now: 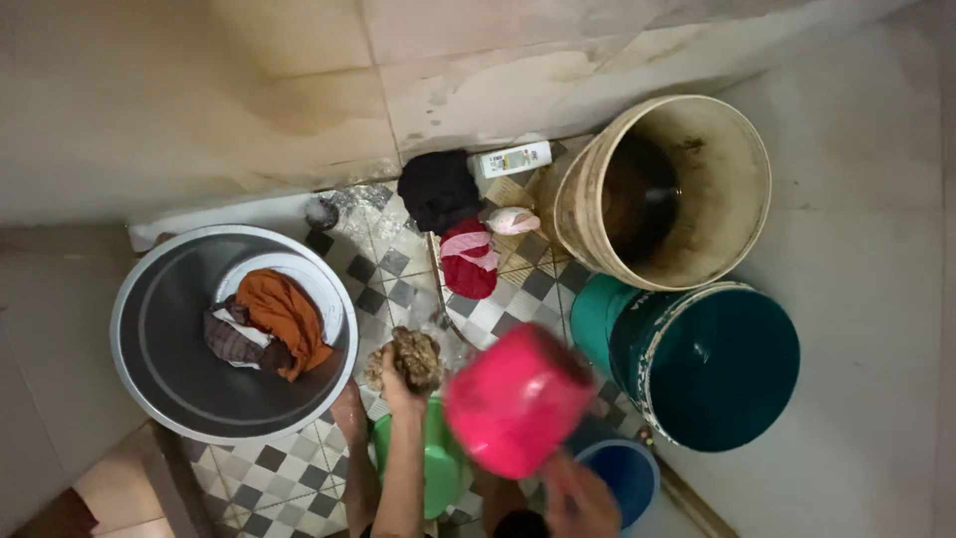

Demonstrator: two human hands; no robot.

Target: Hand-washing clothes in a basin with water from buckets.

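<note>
Left hand has its fingers wrapped tight around a wadded brownish wet cloth, held just above the checkered tile floor and right over a green basin. Right hand grips a pink scoop, blurred, fingers closed on its lower end, with a blue bucket just beside it. Off to the left sits a big grey metal basin with orange and dark clothes in it. A cream bucket and a teal bucket stand touching on the right.
</note>
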